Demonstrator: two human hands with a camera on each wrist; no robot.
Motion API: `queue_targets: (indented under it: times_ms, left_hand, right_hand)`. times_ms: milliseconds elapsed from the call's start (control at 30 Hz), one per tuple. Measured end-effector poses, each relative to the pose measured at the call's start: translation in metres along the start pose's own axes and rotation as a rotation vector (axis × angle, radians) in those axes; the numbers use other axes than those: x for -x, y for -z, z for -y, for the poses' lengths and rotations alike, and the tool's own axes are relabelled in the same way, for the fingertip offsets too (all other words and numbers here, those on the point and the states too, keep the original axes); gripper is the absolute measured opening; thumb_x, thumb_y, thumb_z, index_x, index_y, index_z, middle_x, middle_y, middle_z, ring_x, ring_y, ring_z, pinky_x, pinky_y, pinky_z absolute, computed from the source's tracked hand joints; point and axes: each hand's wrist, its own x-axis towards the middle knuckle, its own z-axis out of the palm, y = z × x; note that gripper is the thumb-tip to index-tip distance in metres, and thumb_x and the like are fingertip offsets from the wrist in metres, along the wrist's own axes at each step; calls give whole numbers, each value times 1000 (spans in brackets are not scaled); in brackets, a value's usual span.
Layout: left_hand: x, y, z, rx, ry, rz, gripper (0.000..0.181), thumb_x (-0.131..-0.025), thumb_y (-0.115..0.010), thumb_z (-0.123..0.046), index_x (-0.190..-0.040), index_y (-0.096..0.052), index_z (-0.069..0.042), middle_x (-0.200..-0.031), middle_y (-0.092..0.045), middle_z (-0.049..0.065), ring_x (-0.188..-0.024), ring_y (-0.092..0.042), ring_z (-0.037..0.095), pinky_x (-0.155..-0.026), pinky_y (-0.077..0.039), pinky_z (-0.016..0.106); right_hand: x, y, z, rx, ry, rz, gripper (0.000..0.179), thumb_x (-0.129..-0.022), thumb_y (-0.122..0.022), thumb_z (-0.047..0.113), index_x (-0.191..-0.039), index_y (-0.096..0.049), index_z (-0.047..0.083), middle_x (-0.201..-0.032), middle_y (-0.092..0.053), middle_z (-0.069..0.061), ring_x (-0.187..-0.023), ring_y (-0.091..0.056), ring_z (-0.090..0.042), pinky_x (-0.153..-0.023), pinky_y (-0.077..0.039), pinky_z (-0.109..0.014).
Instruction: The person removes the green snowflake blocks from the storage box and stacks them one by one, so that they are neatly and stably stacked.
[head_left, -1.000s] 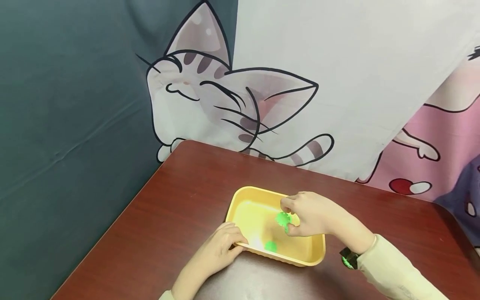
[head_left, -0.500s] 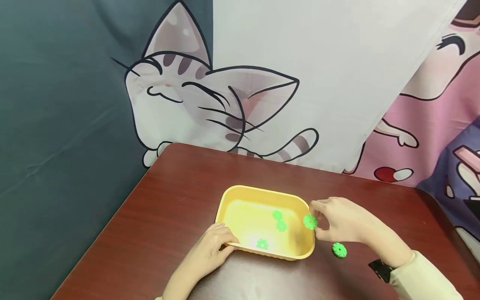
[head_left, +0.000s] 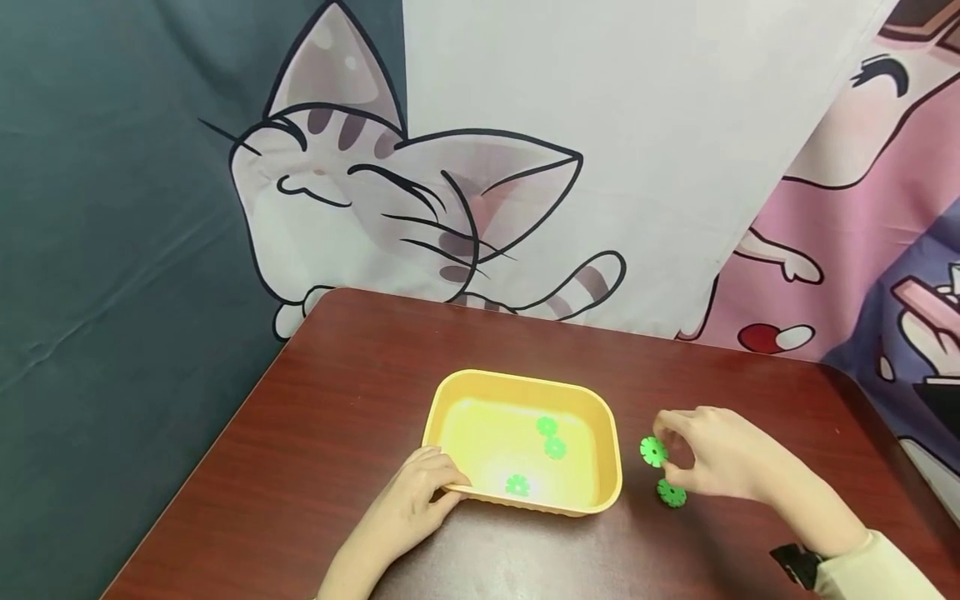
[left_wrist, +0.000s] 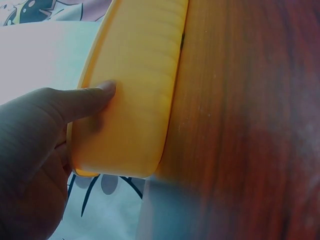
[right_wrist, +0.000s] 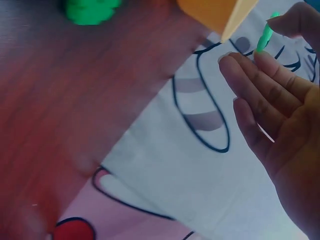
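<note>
Green disc (head_left: 654, 451) pinched in right grip (head_left: 716, 454), spread disc-wide; left grip (head_left: 412, 502) clasps tray (head_left: 483, 433).

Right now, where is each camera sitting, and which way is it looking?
Head: on the head, looking forward and down at the yellow tray; left hand and right hand show.
Left wrist: on that wrist, looking at the tray's outer side and the table; only the left hand shows.
Right wrist: on that wrist, looking at the right hand pinching a green disc; only that hand shows.
Shared: head and right wrist both see that disc.
</note>
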Motion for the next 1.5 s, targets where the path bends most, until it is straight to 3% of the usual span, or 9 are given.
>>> queue_targets:
  times_ms: [300,467,700,1000,1500]
  left_hand:
    - [2,1,0,-4,50,28,12,-71,-77,-9,-78,-70,-16,-74,-60,-13,-77,-51,1,-94,-46,42]
    - [2,0,1,-1,36,15,12,-71,-77,-10,-77,-69,-16,-73,-59,-13,-76,-51,2,-93,-47,42]
    - [0,0,1,-3,19,5,11,-71,-77,-10,-77,-69,-15,-73,-59,-13,-76,-52,3,-93,-47,42]
    - [-1,-2,2,-6,13,12,12,-71,-78,-10,-77,-69,-16,-74,-60,-14,-77,-52,2,-93,-47,41]
    - [-1,-2,3,-12,30,23,11,-71,-77,-10,-77,-70,-16,-74,-59,-14,-76,-52,2,-93,-47,41]
  right_hand:
    - [28,-20,-12,-6,-72,-31,33,-63,-80,31,-78,-50,35,-62,-41,24,-54,-34,5,-49,-32,-16]
    - [38,-32,-18,21,-61,-86,34,-60,-79,28,-74,-48,33,-59,-38,25,-52,-31,6,-48,-29,-16]
    - [46,-50,-25,27,-64,-71,34,-59,-78,28,-72,-46,31,-59,-35,23,-52,-30,5,-47,-26,-17]
    - [50,-67,-27,7,-97,-44,35,-59,-78,29,-71,-45,30,-59,-34,23,-52,-30,5,-48,-26,-16]
    - [46,-70,-27,-10,-122,17,35,-63,-77,29,-71,-43,29,-59,-33,20,-52,-30,5,-48,-26,-16]
